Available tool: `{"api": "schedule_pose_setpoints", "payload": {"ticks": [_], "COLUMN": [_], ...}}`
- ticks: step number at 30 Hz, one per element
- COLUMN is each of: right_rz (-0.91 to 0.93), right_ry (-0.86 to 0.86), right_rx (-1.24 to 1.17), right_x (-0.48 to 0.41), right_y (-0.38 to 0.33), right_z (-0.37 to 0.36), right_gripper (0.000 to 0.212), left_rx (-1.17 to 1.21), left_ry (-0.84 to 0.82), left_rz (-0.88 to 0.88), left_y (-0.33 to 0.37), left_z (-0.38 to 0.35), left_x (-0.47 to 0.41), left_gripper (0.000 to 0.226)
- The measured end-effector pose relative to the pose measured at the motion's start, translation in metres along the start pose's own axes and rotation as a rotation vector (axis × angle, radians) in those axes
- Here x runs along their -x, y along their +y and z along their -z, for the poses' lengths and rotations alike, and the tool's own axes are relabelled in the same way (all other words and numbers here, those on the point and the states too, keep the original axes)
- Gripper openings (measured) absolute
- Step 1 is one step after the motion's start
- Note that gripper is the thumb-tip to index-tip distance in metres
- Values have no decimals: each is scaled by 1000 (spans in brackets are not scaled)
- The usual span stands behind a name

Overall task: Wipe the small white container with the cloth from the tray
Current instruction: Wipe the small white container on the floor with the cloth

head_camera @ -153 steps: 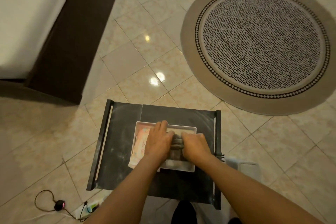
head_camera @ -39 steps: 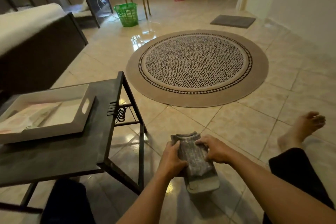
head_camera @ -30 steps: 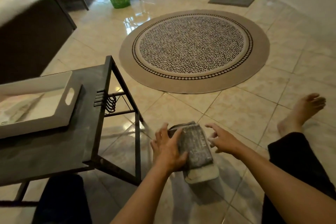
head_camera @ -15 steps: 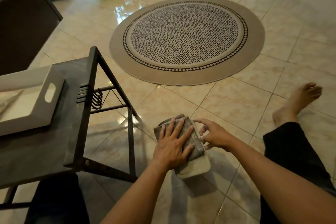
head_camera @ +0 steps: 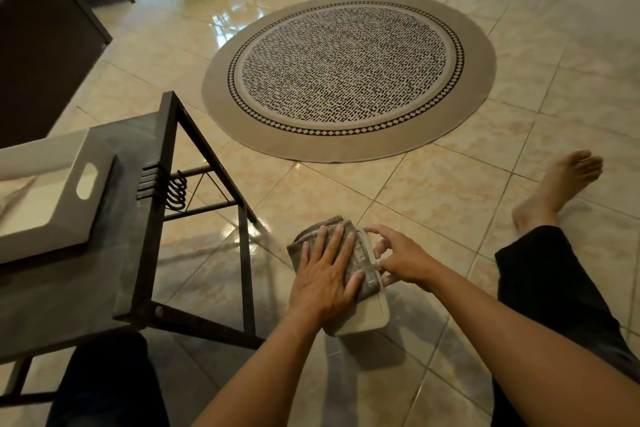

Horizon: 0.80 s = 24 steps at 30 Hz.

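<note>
Under cloth (head_camera: 361, 251) and flat left hand (head_camera: 325, 276), small white container (head_camera: 371, 317) half hidden; right hand (head_camera: 405, 258) loose-fingered at its rim.

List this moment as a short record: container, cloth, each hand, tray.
small white container: on the floor, beside the table
cloth: grey, folded, lying on the container
left hand: flat on the cloth, pressing down
right hand: bent fingers at the container's right edge; grip unclear
tray: white, on the table
</note>
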State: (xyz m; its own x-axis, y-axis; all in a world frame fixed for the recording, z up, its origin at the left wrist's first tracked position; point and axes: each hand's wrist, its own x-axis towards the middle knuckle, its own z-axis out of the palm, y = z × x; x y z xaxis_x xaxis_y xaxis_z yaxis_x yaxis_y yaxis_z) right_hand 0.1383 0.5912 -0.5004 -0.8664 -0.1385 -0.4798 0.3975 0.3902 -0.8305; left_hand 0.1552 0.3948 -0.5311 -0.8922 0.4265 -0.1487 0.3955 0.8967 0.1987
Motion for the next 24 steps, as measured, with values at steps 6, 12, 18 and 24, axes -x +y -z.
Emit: {"api": "schedule_pose_setpoints", "payload": {"ticks": [6,12,18,24], "right_rz": [16,16,6,5], "right_ry": [-9,11,22,9], "right_rx": [17,26,46,21], "right_x": [-1,-2,-5,-7], "right_y": [-3,-1,0,3], "right_z": [0,-1,-1,0], "right_gripper": [73,72,74,72], "left_rx": [-21,-53,117,-11], "left_ry": [61,41,112,-59], "left_rz": [-189,47,278,-269], "left_y": [2,5,8,-30], "left_z": [2,-4,13,18], "left_x": [-3,-5,-19,-5], "left_gripper": [69,78,69,59]}}
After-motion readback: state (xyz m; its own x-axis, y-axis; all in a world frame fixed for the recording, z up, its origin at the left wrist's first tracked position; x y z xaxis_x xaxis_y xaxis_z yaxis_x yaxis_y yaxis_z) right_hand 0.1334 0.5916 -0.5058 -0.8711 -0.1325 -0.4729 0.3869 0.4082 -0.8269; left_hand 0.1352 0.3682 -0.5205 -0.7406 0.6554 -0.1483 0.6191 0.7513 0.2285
